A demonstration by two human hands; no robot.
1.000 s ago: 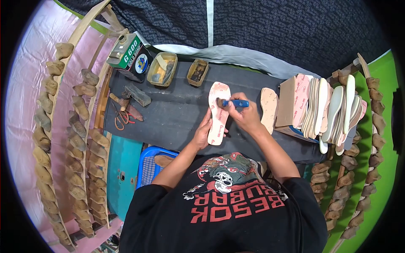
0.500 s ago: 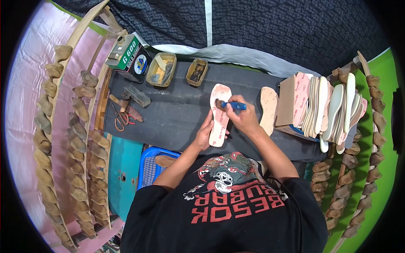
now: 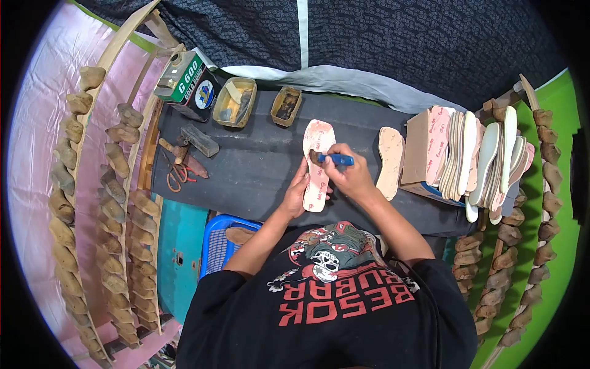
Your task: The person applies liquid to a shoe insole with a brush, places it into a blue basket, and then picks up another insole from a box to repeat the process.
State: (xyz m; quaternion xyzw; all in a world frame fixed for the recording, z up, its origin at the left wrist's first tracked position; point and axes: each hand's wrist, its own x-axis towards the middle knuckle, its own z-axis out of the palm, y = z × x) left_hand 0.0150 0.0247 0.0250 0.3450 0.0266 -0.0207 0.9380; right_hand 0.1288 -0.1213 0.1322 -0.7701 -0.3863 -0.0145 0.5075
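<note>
A pale pink insole (image 3: pixel 318 184) with red printing is held above the dark worktable, its toe end pointing away from me. My left hand (image 3: pixel 297 195) grips its lower half from beneath, thumb along the left edge and fingertips showing at the right edge. In my right hand (image 3: pixel 352 178) is a brush with a blue handle (image 3: pixel 342 160). The brown bristles touch the insole's upper face near its middle. Another insole (image 3: pixel 390 161), tan with small marks, lies on the table to the right of my right hand.
A glue can (image 3: pixel 187 86) stands at the back left beside two tubs, one yellowish (image 3: pixel 251 86) and one smaller (image 3: pixel 297 98). Scissors (image 3: pixel 178 175) and other tools lie at left. Stacked insoles (image 3: pixel 458 150) fill the right side by a cardboard box (image 3: pixel 416 147). Shoe-last racks flank both sides.
The brush has moved down the insole, from the toe area toward the middle, with my right hand. The insole has shifted slightly left in my left hand.
</note>
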